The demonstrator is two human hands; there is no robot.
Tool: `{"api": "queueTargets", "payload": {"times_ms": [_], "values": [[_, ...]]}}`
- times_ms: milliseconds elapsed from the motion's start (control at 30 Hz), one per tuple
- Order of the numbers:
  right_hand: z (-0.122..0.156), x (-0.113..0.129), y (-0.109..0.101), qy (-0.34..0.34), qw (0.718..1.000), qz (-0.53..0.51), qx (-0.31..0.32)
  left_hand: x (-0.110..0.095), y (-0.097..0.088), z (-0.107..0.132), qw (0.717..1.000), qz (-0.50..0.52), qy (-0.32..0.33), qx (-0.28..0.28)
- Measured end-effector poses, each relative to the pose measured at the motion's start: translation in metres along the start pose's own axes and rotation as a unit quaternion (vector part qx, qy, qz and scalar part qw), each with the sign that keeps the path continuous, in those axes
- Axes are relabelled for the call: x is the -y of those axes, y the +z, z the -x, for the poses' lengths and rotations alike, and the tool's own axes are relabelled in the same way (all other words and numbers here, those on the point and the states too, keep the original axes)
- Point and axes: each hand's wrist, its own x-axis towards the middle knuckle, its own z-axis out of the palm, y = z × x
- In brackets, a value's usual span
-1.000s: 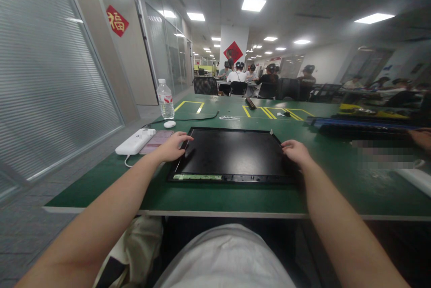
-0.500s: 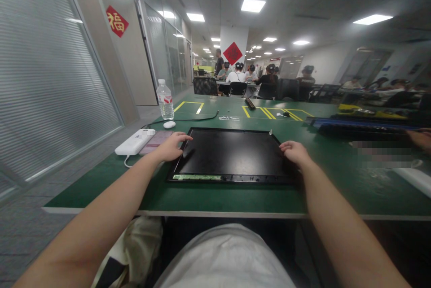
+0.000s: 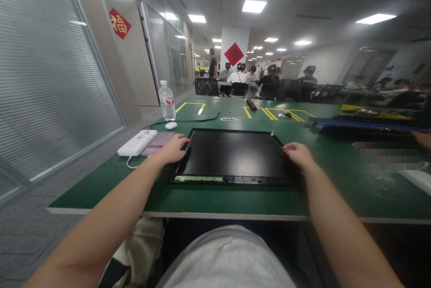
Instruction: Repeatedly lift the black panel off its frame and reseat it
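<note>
Evidently early yet: resting left hand (image 3: 173, 149) and right hand (image 3: 298, 153) on opposite edges of the black panel (image 3: 234, 153), fingers loosely curved, gripping nothing. Lies flat on the green surface (image 3: 215, 198), unlifted.

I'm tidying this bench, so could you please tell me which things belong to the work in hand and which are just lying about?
In hand: black panel, left hand at its left edge, right hand at its right edge.
Lying about: water bottle, white mouse, white power strip, phone.

Rt hand (image 3: 298, 154) hides panel (image 3: 232, 153) rim; blurred patch (image 3: 387, 155) far rt.
</note>
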Motion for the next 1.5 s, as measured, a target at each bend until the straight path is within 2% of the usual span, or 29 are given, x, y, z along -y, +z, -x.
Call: {"api": "queueTargets", "payload": {"times_ms": [167,333,500,633,967,1500], "values": [[0.002,0.002,-0.003,0.000,0.999,0.034,-0.034,-0.011,-0.006,0.002,0.996,-0.081,-0.007,0.030],[0.003,0.003,-0.004,0.021,0.999,0.048,-0.004,-0.020,-0.008,0.004,0.989,-0.130,-0.004,0.065],[0.004,0.004,-0.005,0.037,0.998,0.056,0.002,-0.019,-0.007,0.003,0.990,-0.116,0.001,0.085],[0.005,0.005,-0.004,0.042,0.996,0.072,0.041,-0.016,-0.010,0.002,0.991,-0.090,0.011,0.101],[0.004,0.003,-0.003,0.028,0.993,0.090,0.065,-0.011,-0.011,0.001,0.997,-0.024,-0.005,0.078],[0.004,0.007,0.001,0.013,0.984,0.165,0.062,-0.008,-0.009,0.004,0.998,-0.032,-0.028,0.050]]}}
